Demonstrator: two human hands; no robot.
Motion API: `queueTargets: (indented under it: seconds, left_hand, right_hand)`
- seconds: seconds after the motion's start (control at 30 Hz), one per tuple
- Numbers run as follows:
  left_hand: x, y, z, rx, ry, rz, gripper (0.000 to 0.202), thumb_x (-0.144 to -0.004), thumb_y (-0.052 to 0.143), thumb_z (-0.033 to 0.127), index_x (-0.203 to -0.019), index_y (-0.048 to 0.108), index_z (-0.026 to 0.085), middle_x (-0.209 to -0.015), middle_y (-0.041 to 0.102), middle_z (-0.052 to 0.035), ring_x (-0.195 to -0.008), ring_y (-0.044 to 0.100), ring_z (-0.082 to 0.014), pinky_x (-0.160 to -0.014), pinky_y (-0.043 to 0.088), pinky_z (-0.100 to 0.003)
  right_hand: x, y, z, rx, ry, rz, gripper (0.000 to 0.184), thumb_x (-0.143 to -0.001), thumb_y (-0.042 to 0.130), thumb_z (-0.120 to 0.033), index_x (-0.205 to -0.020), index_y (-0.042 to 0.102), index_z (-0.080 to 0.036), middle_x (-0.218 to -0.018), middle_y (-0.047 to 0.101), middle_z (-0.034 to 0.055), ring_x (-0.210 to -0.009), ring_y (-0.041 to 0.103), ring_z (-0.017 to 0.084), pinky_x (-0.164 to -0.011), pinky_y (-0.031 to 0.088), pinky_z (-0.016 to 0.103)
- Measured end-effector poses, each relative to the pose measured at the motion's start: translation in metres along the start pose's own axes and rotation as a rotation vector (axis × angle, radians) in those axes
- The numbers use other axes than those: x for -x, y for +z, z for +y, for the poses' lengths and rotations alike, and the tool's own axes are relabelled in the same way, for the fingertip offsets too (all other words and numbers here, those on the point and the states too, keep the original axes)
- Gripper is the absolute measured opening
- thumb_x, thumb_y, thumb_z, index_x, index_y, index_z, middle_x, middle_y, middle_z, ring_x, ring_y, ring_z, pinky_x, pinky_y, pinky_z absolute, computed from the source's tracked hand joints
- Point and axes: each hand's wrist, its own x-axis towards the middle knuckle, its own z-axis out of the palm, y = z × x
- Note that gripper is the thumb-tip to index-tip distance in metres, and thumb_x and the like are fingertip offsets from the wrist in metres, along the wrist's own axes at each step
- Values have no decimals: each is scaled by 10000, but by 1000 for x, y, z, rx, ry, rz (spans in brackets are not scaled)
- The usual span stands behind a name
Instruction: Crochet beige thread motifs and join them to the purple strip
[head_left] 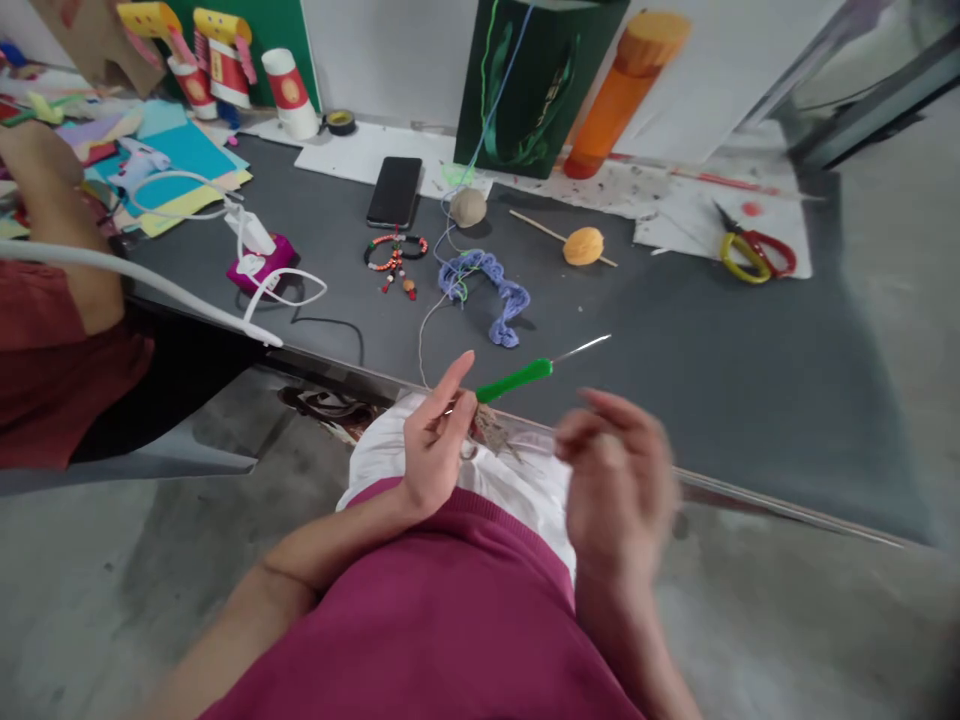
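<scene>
My left hand is closed at the table's front edge, pinching a small grey-brown crochet piece. A crochet hook with a green handle sticks out from the same fingers, its metal end pointing right over the table. From this hand a thin strand of yarn runs up toward a grey-beige yarn ball. My right hand is raised to the right, apart from the hook. Its fingers are loosely bent and blurred, with nothing visible in them. Beyond the hook lies a curled blue-purple crochet strip.
Behind lie a phone, a beaded bracelet, an orange yarn ball on a stick and scissors. A dark green bag and an orange bottle stand at the back. Another person's arm and a white cable are left.
</scene>
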Motion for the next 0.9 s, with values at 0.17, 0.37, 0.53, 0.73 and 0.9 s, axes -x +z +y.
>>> queueTargets:
  seconds: [0.17,0.37,0.53,0.73,0.9]
  left_hand:
    - [4,1,4,-79,-21,-176,531,-951,737,496,-1431,702,272,-736,654,17,-592,512,-105,-554,466,-230]
    - [0,0,5,-110,-8,-180,635,-922,769,496,-1503,633,280,-722,678,24,-603,543,-114,-584,505,-228]
    - [-3,0,9,-72,-60,-239,628,-956,705,551,-1508,630,259,-702,665,22,-602,534,-114,-614,505,-241]
    - [-6,0,14,-62,-139,-313,735,-836,849,316,-1526,600,266,-928,722,-5,-858,638,-144,-876,555,-287]
    - [-7,-2,16,-22,-221,-331,788,-792,860,227,-1530,589,271,-940,693,5,-886,635,-146,-899,545,-307]
  right_hand:
    - [-13,17,15,-177,66,44,401,-787,857,-586,-1046,758,-296,-977,743,32,-841,683,192,-780,593,345]
    - [-19,16,14,-102,17,46,228,-786,893,-465,-884,785,-289,-929,809,28,-847,734,212,-786,610,378]
    - [-17,15,12,-189,11,71,236,-766,909,-471,-879,781,-309,-874,834,21,-737,749,216,-772,626,422]
    - [-20,15,10,-249,-16,104,212,-767,909,-454,-864,768,-330,-785,799,-8,-753,766,216,-807,635,427]
    - [-19,14,12,-231,-6,98,189,-798,878,-438,-885,755,-324,-789,785,-2,-787,769,226,-826,629,436]
